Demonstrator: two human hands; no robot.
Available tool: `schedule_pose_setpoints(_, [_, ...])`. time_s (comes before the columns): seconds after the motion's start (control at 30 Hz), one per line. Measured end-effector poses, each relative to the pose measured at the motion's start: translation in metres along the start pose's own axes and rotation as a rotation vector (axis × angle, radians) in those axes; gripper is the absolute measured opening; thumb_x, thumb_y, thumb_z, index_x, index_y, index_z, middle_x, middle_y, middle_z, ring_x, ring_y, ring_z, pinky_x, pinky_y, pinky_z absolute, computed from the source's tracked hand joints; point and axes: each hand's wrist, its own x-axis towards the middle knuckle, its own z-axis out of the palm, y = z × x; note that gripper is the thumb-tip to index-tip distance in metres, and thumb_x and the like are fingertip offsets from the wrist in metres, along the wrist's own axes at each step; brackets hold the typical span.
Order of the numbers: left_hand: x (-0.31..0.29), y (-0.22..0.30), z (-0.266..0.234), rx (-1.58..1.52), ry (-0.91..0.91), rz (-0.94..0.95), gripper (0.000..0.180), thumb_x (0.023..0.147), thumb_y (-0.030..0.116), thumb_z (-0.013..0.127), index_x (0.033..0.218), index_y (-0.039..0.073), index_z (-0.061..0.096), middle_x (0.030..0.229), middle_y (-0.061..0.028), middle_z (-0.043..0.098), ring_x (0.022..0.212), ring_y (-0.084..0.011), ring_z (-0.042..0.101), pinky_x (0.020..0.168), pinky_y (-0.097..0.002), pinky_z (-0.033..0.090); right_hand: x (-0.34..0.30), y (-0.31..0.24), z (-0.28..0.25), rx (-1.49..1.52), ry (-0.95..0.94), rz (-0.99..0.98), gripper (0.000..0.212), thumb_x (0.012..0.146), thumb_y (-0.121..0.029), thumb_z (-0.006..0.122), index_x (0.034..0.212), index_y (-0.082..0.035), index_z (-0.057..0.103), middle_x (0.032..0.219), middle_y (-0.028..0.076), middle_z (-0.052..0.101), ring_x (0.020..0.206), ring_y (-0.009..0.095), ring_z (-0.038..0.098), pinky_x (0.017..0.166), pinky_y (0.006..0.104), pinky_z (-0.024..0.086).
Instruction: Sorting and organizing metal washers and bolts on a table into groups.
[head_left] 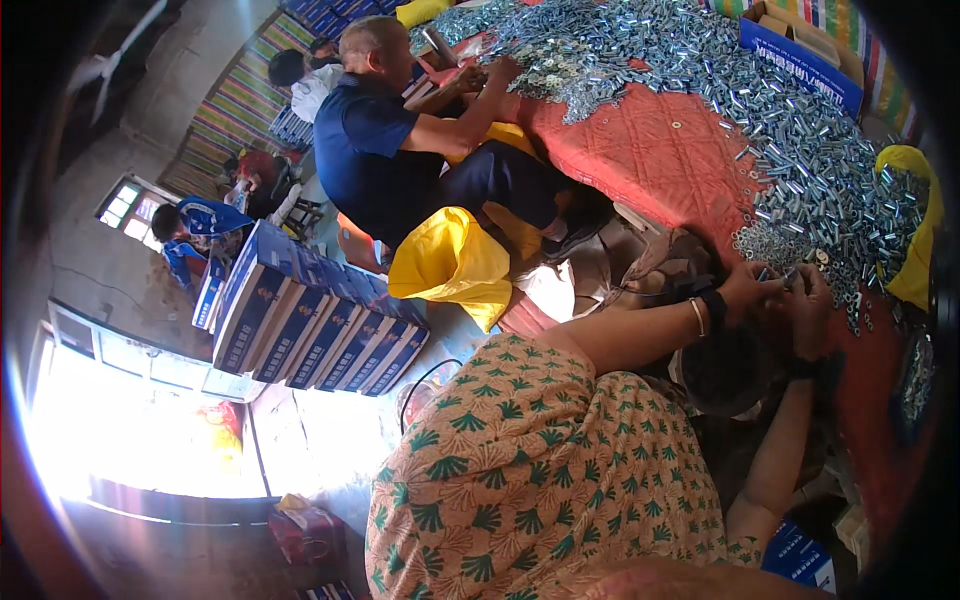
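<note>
My left hand (748,290), with a bracelet and a dark wristband, is closed with its fingertips around a small metal cylinder (765,274). Right beside it, my right hand (810,308) pinches another small metal piece (790,278), whose exact kind is too small to tell. The two hands almost meet at the near edge of a heap of shiny metal sleeves (815,180). Washers and nuts (785,246) lie just beyond my fingers on a red quilted cloth (640,150).
A co-worker in dark blue (365,160) sits to the left, handling metal parts. Yellow sacks (450,262) and stacked blue-and-white boxes (300,320) stand at left. An open blue carton (800,60) sits at the far right. Below my forearms is a dark round shape (722,372).
</note>
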Motion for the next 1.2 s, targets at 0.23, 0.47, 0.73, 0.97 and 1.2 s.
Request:
schedule_pose_setpoints(0.23, [-0.003,-0.005,0.012,0.009,-0.054,-0.027,0.015,0.085,0.017,0.063,0.092,0.005,0.055,0.079,-0.0062,0.064,0.061,-0.0118,0.058,0.051,-0.0246,0.048,-0.013,0.000,-0.012,0.063,0.156,-0.046,0.008,0.088,-0.006,0.054,0.090,0.001,0.057,0.081,0.009,0.060,0.077,0.013,0.055,0.069,0.0302,0.046])
schedule_pose_setpoints(0.47, [-0.008,-0.015,0.026,-0.006,-0.062,-0.037,0.018,0.085,0.019,0.065,0.094,0.006,0.056,0.082,-0.0035,0.061,0.067,-0.0109,0.058,0.057,-0.0243,0.049,-0.030,-0.014,-0.025,0.020,0.189,-0.062,0.008,0.088,-0.006,0.054,0.093,0.000,0.057,0.083,0.012,0.061,0.078,0.019,0.058,0.071,0.0323,0.046])
schedule_pose_setpoints(0.73, [-0.009,-0.023,0.038,-0.065,-0.177,-0.011,0.015,0.085,0.018,0.064,0.092,0.007,0.056,0.081,-0.0020,0.059,0.068,-0.0102,0.058,0.059,-0.0243,0.051,-0.042,-0.015,-0.033,-0.195,0.290,-0.239,0.014,0.085,-0.003,0.055,0.099,-0.002,0.056,0.094,0.015,0.060,0.086,0.031,0.058,0.076,0.0381,0.046])
schedule_pose_setpoints(0.97, [-0.013,-0.022,0.047,-0.077,-0.139,-0.044,0.010,0.088,0.016,0.061,0.092,0.008,0.056,0.080,-0.0013,0.058,0.068,-0.0099,0.057,0.059,-0.0240,0.051,-0.050,-0.015,-0.035,-0.222,0.282,-0.278,0.016,0.087,-0.002,0.053,0.103,-0.001,0.055,0.097,0.017,0.059,0.088,0.032,0.058,0.077,0.0383,0.046])
schedule_pose_setpoints(1.2, [-0.009,-0.017,0.045,0.025,-0.134,0.009,0.011,0.088,0.015,0.060,0.095,0.008,0.055,0.077,-0.0012,0.058,0.063,-0.0089,0.055,0.053,-0.0223,0.047,-0.055,0.005,-0.039,-0.287,0.257,-0.397,0.020,0.087,-0.010,0.054,0.104,0.001,0.056,0.099,0.020,0.058,0.094,0.035,0.056,0.082,0.0404,0.044])
